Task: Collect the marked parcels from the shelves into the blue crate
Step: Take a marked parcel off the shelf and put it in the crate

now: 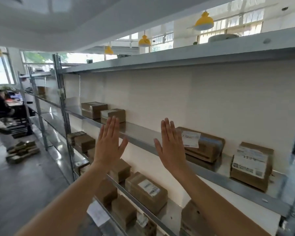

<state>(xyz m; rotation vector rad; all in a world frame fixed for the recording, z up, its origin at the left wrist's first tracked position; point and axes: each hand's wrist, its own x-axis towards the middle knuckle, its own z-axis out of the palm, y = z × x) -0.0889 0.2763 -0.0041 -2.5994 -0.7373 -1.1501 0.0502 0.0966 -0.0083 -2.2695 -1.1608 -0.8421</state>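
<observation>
Both hands are up flat, fingers straight, holding nothing. Left hand (107, 143) and right hand (171, 147) hover before the shelf (143, 138). Just right of the right hand lies a labelled parcel (204, 145), long side along the shelf. No blue crate shows.

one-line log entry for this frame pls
phase: pre-pick | left hand: open, flat, empty | right hand: open, flat, empty | parcels: on shelf, untouched | blue crate: not in view
</observation>
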